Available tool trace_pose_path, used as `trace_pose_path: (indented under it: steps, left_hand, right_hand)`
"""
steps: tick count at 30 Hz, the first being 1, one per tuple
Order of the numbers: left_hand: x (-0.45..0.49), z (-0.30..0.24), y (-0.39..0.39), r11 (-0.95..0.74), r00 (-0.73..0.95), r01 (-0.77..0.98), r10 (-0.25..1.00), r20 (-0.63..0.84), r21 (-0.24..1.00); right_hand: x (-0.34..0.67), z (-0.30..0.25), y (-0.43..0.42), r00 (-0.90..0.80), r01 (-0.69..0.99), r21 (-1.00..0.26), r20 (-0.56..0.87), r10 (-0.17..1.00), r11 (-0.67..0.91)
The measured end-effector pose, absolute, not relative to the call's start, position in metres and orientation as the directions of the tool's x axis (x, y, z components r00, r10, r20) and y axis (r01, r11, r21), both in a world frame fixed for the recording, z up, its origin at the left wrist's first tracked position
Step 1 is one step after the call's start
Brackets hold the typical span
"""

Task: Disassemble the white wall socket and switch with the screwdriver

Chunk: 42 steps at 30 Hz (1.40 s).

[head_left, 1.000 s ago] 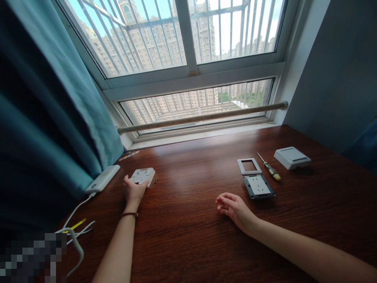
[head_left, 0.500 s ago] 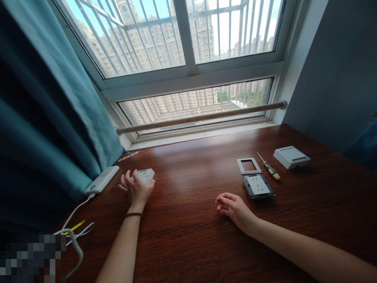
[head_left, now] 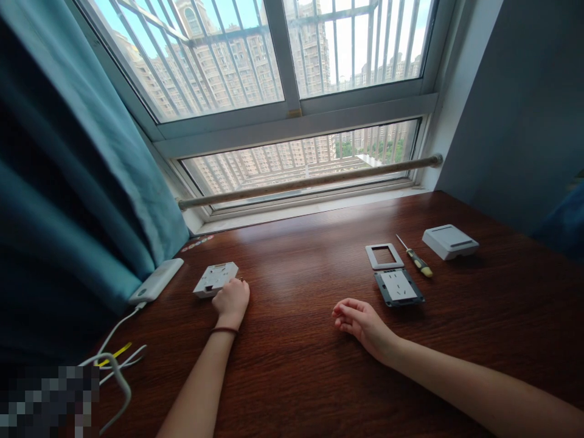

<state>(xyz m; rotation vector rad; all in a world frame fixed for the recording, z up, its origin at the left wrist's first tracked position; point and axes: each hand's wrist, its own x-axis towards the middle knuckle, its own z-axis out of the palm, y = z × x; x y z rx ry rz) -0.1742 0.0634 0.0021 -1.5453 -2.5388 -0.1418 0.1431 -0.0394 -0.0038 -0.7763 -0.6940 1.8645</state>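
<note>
My left hand [head_left: 232, 299] is closed at the near right corner of a white plastic box [head_left: 214, 277] lying on the table. Its fingertips are down at a tiny dark and brassy bit, mostly hidden by the hand; what they hold I cannot make out. My right hand [head_left: 360, 322] rests on the wood with fingers loosely curled together, and nothing shows in it. Beyond it lies a wall socket [head_left: 398, 286] with a white face and dark mounting plate. A white cover frame [head_left: 399, 253] touches or nearly touches its far edge.
A screwdriver [head_left: 418, 261] lies right of the frame, with another white box [head_left: 451, 240] farther right. At the left, a white power bank or adapter [head_left: 157, 280] has a white cable [head_left: 119, 323] plugged in, beside the blue curtain [head_left: 150, 201]. A rail [head_left: 314, 181] crosses the window.
My left hand has slid off the top of the white box to its near right corner, and its spread fingers have closed. My right hand has stayed put.
</note>
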Motion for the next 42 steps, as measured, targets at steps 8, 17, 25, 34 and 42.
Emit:
trace_pose_path:
  steps: [8,17,25,34,42]
  left_hand:
    - [-0.162,0.007,0.065,0.442,-0.451,0.892,0.886,0.105,0.099]
    - [-0.12,0.003,0.072,0.356,-0.371,0.924,0.922,0.106,0.14]
    - [-0.113,0.004,0.078,0.344,-0.363,0.925,0.926,0.103,0.163]
    - [-0.101,0.003,0.092,0.387,-0.408,0.906,0.906,0.109,0.173]
    - [-0.094,0.007,0.072,0.373,-0.42,0.901,0.878,0.228,0.222]
  right_hand:
    - [0.143,-0.004,-0.039,-0.33,-0.561,-0.74,-0.211,0.92,-0.372]
    - [0.142,-0.005,-0.038,-0.329,-0.558,-0.744,-0.208,0.921,-0.368]
    - [0.143,-0.007,-0.038,-0.339,-0.559,-0.743,-0.199,0.919,-0.367]
    - [0.142,-0.008,-0.036,-0.331,-0.563,-0.745,-0.195,0.923,-0.359]
    - [0.143,-0.001,-0.034,-0.332,-0.528,-0.775,-0.187,0.925,-0.346]
